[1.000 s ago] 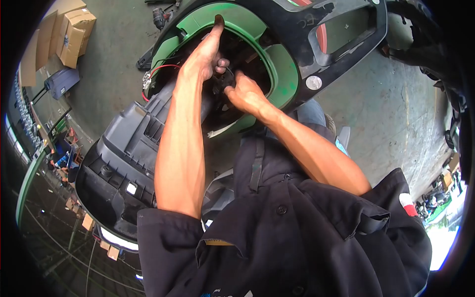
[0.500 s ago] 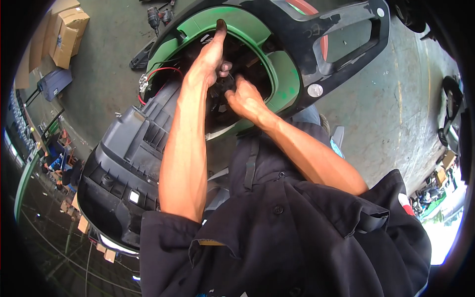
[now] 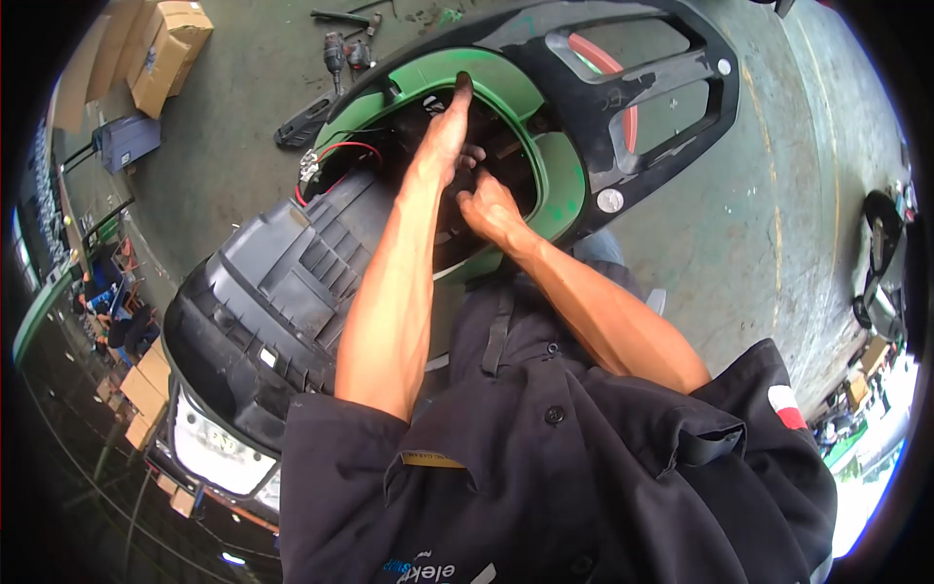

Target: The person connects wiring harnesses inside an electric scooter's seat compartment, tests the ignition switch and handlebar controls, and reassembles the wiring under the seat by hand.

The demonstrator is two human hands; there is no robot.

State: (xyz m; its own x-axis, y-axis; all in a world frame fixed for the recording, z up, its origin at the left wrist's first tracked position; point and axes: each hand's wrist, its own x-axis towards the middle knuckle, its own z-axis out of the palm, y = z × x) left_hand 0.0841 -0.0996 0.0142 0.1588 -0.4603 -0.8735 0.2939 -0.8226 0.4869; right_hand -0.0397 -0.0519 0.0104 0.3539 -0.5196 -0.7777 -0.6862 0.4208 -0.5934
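Inside the oval opening of a green-rimmed panel (image 3: 559,180), both my hands are close together. My left hand (image 3: 446,141) has its dark-smudged thumb stretched along the inner rim, its other fingers curled down into the dark cavity. Just to its right and lower, my right hand (image 3: 489,209) has thumb and fingers pressed together. Whatever the fingers hold is hidden in shadow. A red wire with a pale connector (image 3: 309,165) lies at the opening's left edge. Grey-black plastic bodywork (image 3: 282,273) extends below left, beside my left forearm.
A black frame with cut-outs (image 3: 632,97) projects to the upper right. Power tools (image 3: 336,58) lie on the floor above the opening. Cardboard boxes (image 3: 165,58) and a dark grey box (image 3: 129,143) stand at the upper left. A headlight (image 3: 216,453) shows at the lower left.
The view has shifted, so more of the black frame and the headlight shows. My hands remain inside the opening, with only slight finger movement.
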